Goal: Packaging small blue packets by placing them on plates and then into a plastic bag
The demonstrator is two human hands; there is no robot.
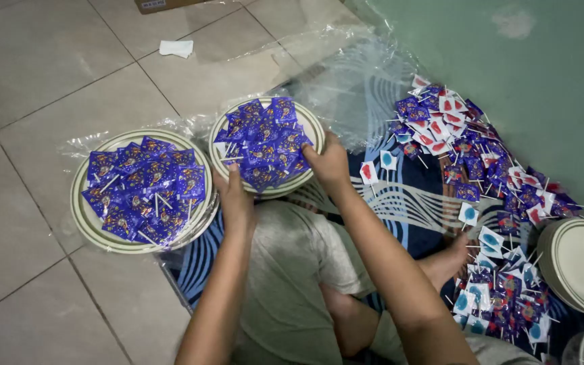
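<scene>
A round plate (309,122) heaped with purple-wrapped lollipops (265,138) is held at the centre of the frame, just above the knees of the seated person. The left hand (233,196) is closed on the plate's lower left rim, and the right hand (328,162) is closed on its lower right rim, fingers curled over the edge among the wrappers. A clear plastic sheet (346,74) is seen around and behind the plate, towards the upper middle of the frame.

Just to the left, a second plate (86,216) is laid on the tiled floor (28,81), also loaded with purple lollipops and covered in clear film. The two plates are close, nearly touching at their rims.

Several risks may be judged from this. The heap is piled high and loose, so sweets could be spilled over the far rim if the plate is tilted. The grip is taken only on the near edge, so the far side could be let drop. The rim of the neighbouring plate could be struck, and its film torn. The slippery plastic could be caught under the fingers.

At the right of the frame, a loose pile of lollipops (488,182) is spread on a dark patterned mat (414,209), beside an empty plate (579,263).
</scene>
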